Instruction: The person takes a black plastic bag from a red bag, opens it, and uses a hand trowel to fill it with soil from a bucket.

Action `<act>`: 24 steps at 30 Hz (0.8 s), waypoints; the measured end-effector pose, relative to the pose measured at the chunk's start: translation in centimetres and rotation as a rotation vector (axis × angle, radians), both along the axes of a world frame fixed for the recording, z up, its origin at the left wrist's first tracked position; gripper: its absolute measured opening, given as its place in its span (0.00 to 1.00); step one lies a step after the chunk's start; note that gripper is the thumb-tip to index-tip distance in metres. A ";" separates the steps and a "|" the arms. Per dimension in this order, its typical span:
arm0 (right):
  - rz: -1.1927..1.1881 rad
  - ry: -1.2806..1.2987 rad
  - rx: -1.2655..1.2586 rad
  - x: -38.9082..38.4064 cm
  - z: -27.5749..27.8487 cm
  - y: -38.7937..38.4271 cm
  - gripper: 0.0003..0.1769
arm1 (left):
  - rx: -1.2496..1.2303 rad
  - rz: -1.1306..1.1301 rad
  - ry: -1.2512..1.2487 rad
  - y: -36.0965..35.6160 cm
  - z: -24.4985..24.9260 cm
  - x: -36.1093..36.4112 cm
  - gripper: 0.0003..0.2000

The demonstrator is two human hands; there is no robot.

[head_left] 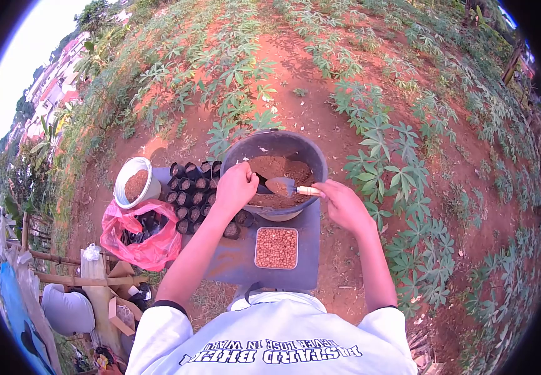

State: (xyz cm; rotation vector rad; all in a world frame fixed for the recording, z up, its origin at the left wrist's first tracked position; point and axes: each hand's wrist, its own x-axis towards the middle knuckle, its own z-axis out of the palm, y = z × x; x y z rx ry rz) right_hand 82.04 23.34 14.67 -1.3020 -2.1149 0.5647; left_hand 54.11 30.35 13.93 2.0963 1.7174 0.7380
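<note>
Over a large dark tub point(318, 164) of brown soil point(269, 165), my right hand point(347, 205) grips the light handle of a small trowel point(289, 187). Soil lies on the trowel's blade, which points left toward my other hand. My left hand point(236, 187) is closed on a small black plastic planting bag point(261, 182), held above the soil with its mouth beside the blade tip. Several soil-filled black bags point(192, 199) stand in rows left of the tub, partly hidden by my left forearm.
A clear square container of tan seeds or nuts point(276, 247) sits on the grey board point(308, 250) before me. Left are a white pail of soil point(138, 182) and a pink plastic bag point(158, 240) holding black bags. Leafy plants point(401, 172) grow beyond and to the right.
</note>
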 end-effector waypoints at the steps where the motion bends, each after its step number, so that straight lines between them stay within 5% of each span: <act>1: 0.001 0.003 0.011 0.1 0.1 -0.1 0.14 | 0.002 0.009 0.000 -0.1 0.0 0.2 0.12; 24: -0.045 -0.045 0.025 1.6 -0.4 -0.9 0.16 | 0.097 -0.172 -0.025 -1.9 0.3 3.6 0.12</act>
